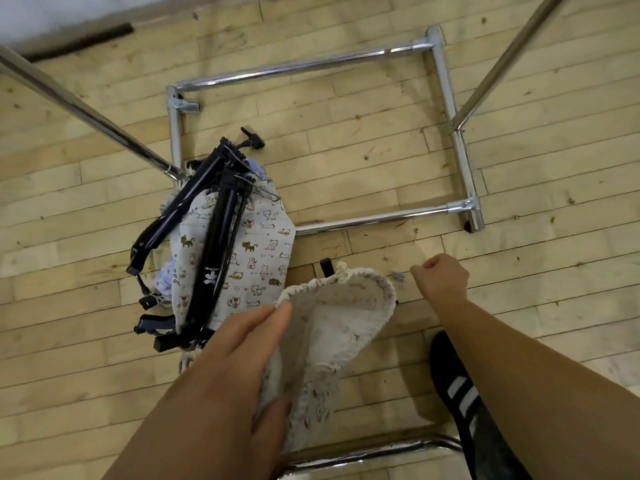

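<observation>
From my remote station I saw the left hand (242,362) holding a pale drawstring pouch (343,323). The fingertips lay on its gathered rim and the thumb pressed the cloth lower down, so the fabric was pinched between them. The pouch hung open above the wooden floor (346,150), its knotted cord at the far edge.

The right hand (441,277) was just beside the pouch but apart from it, with the fingers curled and the thumb against the forefinger. Perhaps it pinched a thin string; the view was too poor to tell.

To the left lay a folded black tripod (211,251) on a cat-print cloth (256,244), beside the chrome base of a garment rack (453,133). A black shoe with white stripes (453,386) stood under the right forearm.
</observation>
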`<state>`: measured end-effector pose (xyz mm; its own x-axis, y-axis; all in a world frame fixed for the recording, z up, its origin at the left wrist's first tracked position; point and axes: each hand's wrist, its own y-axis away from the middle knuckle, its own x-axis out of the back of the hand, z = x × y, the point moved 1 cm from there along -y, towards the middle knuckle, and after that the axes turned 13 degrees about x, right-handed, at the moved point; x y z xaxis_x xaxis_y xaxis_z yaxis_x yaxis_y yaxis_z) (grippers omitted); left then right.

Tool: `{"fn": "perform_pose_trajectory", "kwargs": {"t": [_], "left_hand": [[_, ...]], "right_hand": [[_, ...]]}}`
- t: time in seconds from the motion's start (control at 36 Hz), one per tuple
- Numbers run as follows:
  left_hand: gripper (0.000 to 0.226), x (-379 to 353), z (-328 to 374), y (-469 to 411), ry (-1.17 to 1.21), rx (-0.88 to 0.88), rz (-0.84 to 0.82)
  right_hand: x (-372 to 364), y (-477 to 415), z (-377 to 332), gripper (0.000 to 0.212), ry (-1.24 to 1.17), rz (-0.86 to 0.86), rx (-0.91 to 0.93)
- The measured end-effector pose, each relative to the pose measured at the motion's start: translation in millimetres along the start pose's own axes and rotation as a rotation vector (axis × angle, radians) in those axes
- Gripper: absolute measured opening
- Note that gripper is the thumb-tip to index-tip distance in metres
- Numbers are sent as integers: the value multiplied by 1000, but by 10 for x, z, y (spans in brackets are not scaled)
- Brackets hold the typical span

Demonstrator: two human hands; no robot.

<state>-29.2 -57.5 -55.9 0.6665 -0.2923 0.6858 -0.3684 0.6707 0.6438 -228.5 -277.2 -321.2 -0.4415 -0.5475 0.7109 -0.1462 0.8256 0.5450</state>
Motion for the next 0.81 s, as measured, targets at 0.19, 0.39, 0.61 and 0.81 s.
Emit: {"fn": "perform_pose_trajectory", "kwargs": {"t": [0.19,0.39,0.61,0.81], "left_hand": [[87,287,414,208,16,131,-38],[81,415,464,314,85,29,46],[88,551,543,470,220,-147,111],[87,631,560,575,308,-207,94]], "right_hand": [[620,652,-750,17,-587,112,-75],[1603,1684,-1588,11,-716,39,200],[2116,2744,-1857,20,-107,-253,842],[2302,2546,-1528,42,132,-162,944]]}}
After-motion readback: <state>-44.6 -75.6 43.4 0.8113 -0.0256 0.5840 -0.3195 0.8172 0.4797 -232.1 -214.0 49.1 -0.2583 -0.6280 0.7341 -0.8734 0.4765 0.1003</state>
